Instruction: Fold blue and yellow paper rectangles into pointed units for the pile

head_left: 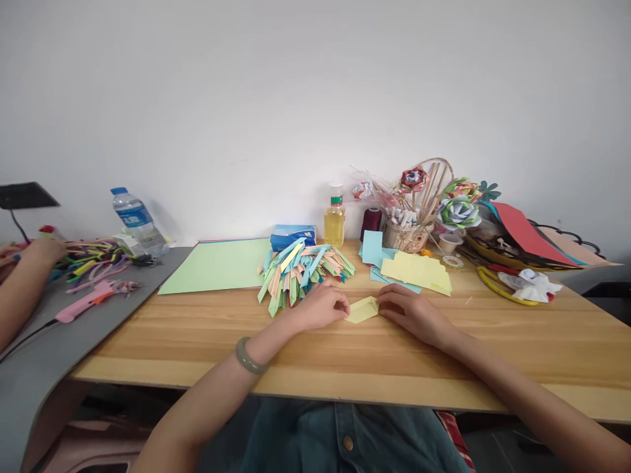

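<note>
A small piece of yellow paper [362,311], with its corners folded in, lies on the wooden table between my hands. My left hand [323,306] pinches its left end with thumb and fingertips. At the other end, my right hand [414,313] is closed on the paper's right corner. Just behind my left hand is a heap of folded paper strips [300,269] in green, blue, yellow and peach. Past my right hand lie a stack of yellow paper pieces [419,270] and several blue paper pieces [372,248].
Green paper sheets [221,266] lie at the back left. Along the wall stand a tissue pack [292,236], a bottle of yellow liquid [334,220], a thread spool [371,223] and a basket [407,236]. A co-worker's hand [45,251] and a pink glue gun [89,302] are at left.
</note>
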A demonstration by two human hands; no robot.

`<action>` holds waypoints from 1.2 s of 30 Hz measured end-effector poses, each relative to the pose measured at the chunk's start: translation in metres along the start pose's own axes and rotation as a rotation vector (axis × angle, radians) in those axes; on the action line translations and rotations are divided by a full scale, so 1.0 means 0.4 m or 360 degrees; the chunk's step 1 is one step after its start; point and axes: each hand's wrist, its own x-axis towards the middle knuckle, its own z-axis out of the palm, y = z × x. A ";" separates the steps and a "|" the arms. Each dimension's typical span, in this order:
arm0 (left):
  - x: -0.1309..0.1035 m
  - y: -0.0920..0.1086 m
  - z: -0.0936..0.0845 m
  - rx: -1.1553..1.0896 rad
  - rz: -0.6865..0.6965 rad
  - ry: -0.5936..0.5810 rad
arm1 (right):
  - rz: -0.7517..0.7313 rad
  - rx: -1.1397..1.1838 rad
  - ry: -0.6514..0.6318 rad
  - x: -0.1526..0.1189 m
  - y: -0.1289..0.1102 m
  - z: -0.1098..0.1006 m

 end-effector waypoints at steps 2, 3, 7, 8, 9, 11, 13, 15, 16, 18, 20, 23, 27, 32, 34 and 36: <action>-0.002 0.008 -0.006 0.0040 0.0017 -0.0014 | -0.0071 -0.0049 -0.0084 0.004 -0.006 -0.007; -0.003 0.012 -0.009 0.0060 0.0025 -0.0025 | -0.0102 -0.0076 -0.0112 0.005 -0.008 -0.010; -0.005 0.016 -0.017 0.0182 0.0058 -0.0034 | -0.0154 -0.0140 -0.0174 0.009 -0.016 -0.021; -0.005 0.014 -0.017 0.0218 0.0069 -0.0024 | -0.0157 -0.0144 -0.0186 0.009 -0.018 -0.023; -0.004 0.011 -0.017 0.0250 0.0081 -0.0010 | -0.0159 -0.0148 -0.0195 0.009 -0.020 -0.024; -0.003 0.006 -0.014 0.0304 0.0111 0.0018 | -0.0164 -0.0143 -0.0212 0.009 -0.023 -0.025; -0.003 0.002 -0.012 0.0346 0.0153 0.0047 | -0.0164 -0.0119 -0.0229 0.008 -0.025 -0.024; -0.004 0.000 -0.012 0.0376 0.0201 0.0073 | -0.0170 -0.0108 -0.0244 0.008 -0.025 -0.022; -0.004 0.000 -0.012 0.0386 0.0219 0.0085 | -0.0173 -0.0124 -0.0248 0.008 -0.026 -0.021; -0.005 0.001 -0.012 0.0400 0.0240 0.0100 | -0.0162 -0.0188 -0.0237 0.007 -0.026 -0.019; -0.005 -0.001 -0.013 0.0405 0.0243 0.0101 | -0.0137 -0.0231 -0.0221 0.006 -0.028 -0.016; -0.003 -0.008 -0.015 0.0389 0.0220 0.0079 | -0.0135 -0.0204 -0.0235 0.004 -0.029 -0.014; 0.001 -0.018 -0.018 0.0364 0.0238 0.0056 | -0.0193 -0.0224 -0.0218 -0.001 -0.029 -0.008; 0.001 -0.020 -0.019 0.0364 0.0380 0.0095 | -0.0293 -0.0436 -0.0096 -0.003 -0.028 0.004; 0.001 -0.019 -0.017 0.0333 0.0371 0.0109 | -0.0326 -0.0504 -0.0080 -0.002 -0.029 0.008; 0.002 -0.020 -0.015 0.0285 0.0331 0.0121 | -0.0309 -0.0508 -0.0047 0.000 -0.031 0.011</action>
